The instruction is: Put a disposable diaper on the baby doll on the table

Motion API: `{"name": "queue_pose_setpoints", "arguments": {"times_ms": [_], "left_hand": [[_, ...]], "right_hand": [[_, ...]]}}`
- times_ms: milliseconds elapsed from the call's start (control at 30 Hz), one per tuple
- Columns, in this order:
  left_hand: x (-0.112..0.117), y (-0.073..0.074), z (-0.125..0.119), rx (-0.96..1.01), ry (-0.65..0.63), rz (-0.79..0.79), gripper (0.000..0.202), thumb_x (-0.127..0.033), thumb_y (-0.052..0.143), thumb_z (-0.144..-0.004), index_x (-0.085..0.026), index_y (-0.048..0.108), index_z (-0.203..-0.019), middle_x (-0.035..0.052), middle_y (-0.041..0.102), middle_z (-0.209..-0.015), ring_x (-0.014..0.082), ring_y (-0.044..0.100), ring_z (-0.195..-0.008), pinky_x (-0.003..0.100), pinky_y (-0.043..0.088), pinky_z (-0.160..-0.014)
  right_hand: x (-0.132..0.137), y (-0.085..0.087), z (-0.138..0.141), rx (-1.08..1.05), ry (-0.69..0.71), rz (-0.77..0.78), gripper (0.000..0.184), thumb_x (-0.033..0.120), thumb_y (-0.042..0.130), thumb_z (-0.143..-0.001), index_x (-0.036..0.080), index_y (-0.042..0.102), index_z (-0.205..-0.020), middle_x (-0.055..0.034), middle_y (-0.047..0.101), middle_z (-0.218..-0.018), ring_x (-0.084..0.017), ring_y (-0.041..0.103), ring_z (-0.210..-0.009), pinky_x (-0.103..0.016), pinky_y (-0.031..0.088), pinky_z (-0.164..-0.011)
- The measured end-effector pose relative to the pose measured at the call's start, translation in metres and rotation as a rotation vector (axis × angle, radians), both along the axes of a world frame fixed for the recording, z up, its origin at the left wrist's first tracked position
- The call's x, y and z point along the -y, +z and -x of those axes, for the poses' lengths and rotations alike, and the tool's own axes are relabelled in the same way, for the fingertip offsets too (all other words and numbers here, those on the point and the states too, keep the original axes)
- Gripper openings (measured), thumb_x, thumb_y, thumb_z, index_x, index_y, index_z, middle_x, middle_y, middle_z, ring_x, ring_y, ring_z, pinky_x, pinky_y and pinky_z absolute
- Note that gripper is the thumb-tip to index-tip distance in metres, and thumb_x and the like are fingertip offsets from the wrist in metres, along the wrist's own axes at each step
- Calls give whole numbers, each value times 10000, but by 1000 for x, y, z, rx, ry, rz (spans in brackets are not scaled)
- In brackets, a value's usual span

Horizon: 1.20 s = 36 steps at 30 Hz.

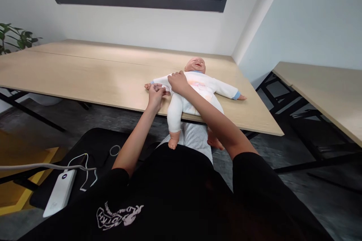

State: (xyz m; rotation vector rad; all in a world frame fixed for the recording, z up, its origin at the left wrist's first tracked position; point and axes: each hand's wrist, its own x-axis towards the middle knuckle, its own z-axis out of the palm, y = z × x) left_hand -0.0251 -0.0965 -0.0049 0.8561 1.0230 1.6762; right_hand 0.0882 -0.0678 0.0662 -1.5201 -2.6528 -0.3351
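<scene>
Head view: a baby doll [197, 65] lies face up on the pale wooden counter [93, 71], near the right end, head towards the window [175, 3] and both legs over the edge closest to me. It wears a white outfit [203, 89] with a blue collar, blue cuffs and a soft orange print on the chest, and its 2 arms are spread out to the sides. My left hand [155, 96] is just beside the doll's arm on my left, thumb and fingers brought together on a bit of the white cloth at its side. My right hand [178, 82] rests on the upper chest by the same shoulder, fingers curled downward; I cannot tell whether they are clamped on the cloth. My right forearm crosses over the doll's lower body, and 2 bare feet [173, 141] hang down before my grey trousers [195, 135]. To my left, a black chair [93, 141] holds a white power bank [60, 192], a cable [42, 166] and a bracelet [114, 150]. A leafy plant [21, 39] stands past the counter's far left, and another table [322, 86] is over on my right.
</scene>
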Motion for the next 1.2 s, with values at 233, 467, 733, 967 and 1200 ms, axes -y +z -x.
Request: {"name": "queue_pose_setpoints", "arguments": {"times_ms": [233, 467, 733, 967, 1200], "left_hand": [[-6, 30, -16, -88, -126, -145, 257, -20, 632, -805, -204, 471, -886, -73, 599, -641, 83, 597, -549, 197, 516, -619], [-10, 38, -44, -268, -147, -267, 299, 10, 641, -773, -211, 452, -845, -58, 574, -654, 102, 611, -572, 197, 476, -576], [-20, 26, -63, -417, -170, -391, 300, 6, 680, -767, -199, 464, -799, -31, 574, -726, 111, 629, -653, 216, 478, -634], [-21, 28, -62, -487, -272, -375, 223, -12, 684, -752, -176, 534, -776, -18, 638, -730, 117, 633, -681, 212, 467, -661], [-20, 28, -62, -515, -364, -272, 138, -98, 593, -909, -174, 555, -801, -11, 631, -668, 110, 564, -580, 209, 400, -590]], "right_hand": [[25, 9, -63, -378, 64, 28, 239, 248, 546, -993, 172, 719, -1141, -109, 673, -1112, -272, 607, -1055, -372, 409, -961], [19, -5, -74, -436, 12, 122, 50, 171, 597, -888, 168, 611, -936, -78, 644, -962, -235, 586, -856, -315, 399, -735], [2, -21, -82, -706, 58, 250, 261, 157, 592, -729, 218, 465, -949, -43, 631, -901, -259, 586, -865, -380, 491, -807], [-3, -21, -92, -1098, 263, 571, 513, 149, 634, -573, 194, 512, -1069, -37, 647, -1001, -221, 627, -915, -344, 551, -800], [6, -16, -95, -1314, 151, 571, 526, 164, 639, -680, 160, 593, -1203, -124, 667, -1215, -257, 645, -1161, -416, 606, -971]]}}
